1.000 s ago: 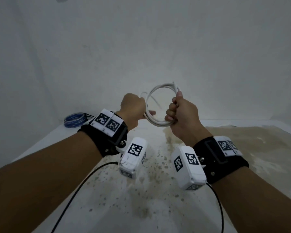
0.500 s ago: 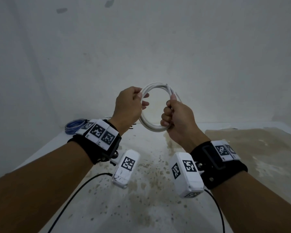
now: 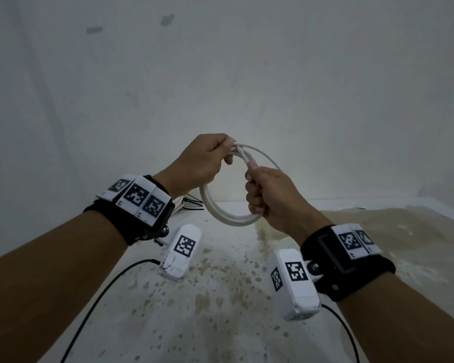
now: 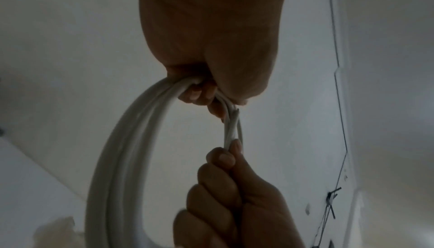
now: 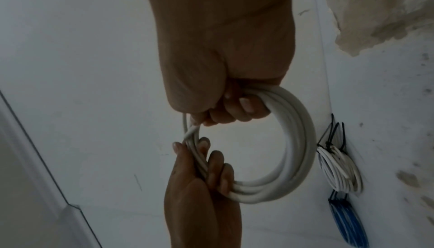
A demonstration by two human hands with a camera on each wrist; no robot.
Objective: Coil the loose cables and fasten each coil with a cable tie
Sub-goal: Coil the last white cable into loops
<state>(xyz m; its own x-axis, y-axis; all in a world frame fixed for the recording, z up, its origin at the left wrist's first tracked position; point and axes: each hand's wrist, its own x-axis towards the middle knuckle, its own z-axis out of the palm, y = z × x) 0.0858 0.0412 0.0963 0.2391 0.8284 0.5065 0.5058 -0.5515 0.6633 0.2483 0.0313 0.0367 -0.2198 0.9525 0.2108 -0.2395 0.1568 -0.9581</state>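
A white cable coil (image 3: 228, 217) of several loops hangs in the air between both hands, above the stained white table (image 3: 220, 297). My left hand (image 3: 207, 158) grips its upper left part, fingers curled round the strands (image 4: 131, 140). My right hand (image 3: 268, 195) grips the right side and pinches a loose cable end (image 3: 247, 158) near the top. In the right wrist view the coil (image 5: 293, 151) forms a full ring between the two hands. Black cable ties (image 3: 192, 203) lie on the table behind the left wrist.
A tied white coil (image 5: 338, 168) and a tied blue coil (image 5: 350, 220) lie on the table by the wall. A brown stain (image 3: 378, 231) covers the table's right side. Thin black leads (image 3: 95, 305) run from the wrist cameras.
Both hands have risen with the coil. My left hand slid from the lower left of the ring up to its top, close to my right thumb and the loose end.
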